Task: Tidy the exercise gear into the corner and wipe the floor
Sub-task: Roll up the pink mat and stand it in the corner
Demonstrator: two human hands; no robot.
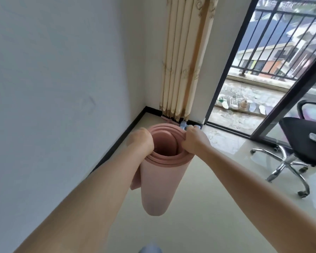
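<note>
A rolled pink yoga mat (159,183) is held upright above the pale tiled floor (199,207) of a room, seen from a head-worn camera looking down along two bare forearms. The mat's open top end is gripped on both sides: the left hand (141,141) is curled over the rim on the left, its fingers hidden inside the roll, while the right hand (193,139) pinches the outer layers of the roll on the right, thumb and fingers closed tightly on the edge. The loose outer flap of the mat is seen hanging along the left side of the roll. The mat's lower end appears clear of the floor, though contact cannot be told for certain. The mat is held near the corner of the room, where a white wall (62,79) with a black skirting board (120,141) is met by a gathered beige curtain (182,61). A small blue object (184,124), too hidden to identify, is glimpsed at the foot of the curtain, just behind the right hand. To the right, a dark-framed sliding glass door (224,73) is shown open on a balcony with a black railing (281,33) and several shoes (235,104) lined along its floor. A black swivel office chair (299,143) on a chrome base is seen well apart from the mat, at the right edge.
</note>
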